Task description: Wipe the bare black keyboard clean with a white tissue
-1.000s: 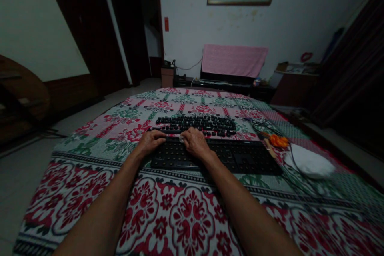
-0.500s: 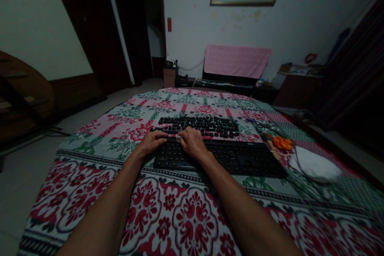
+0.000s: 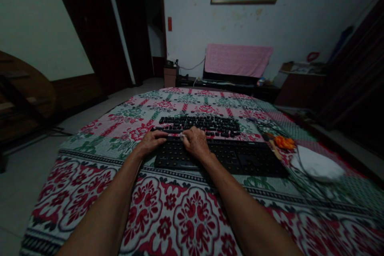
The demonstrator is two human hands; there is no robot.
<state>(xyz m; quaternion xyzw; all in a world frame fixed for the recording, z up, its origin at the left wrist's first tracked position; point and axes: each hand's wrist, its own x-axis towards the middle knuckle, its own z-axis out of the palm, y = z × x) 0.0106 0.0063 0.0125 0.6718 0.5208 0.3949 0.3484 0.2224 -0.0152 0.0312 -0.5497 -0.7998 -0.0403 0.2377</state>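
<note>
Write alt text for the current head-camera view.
A person's left hand and right hand are at the far edge of a black keyless keyboard base, the right holding a small whitish item. Loose black keycaps lie beyond it on a patterned cloth.

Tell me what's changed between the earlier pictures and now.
The right hand slid slightly left, then back right, over the keyboard base, still pinching something white. Nothing was let go. The left hand and loose keycaps stayed put.

Keycaps (image 3: 204, 122) seemingly blocking ahead, passable cloth (image 3: 100, 132) left
</note>
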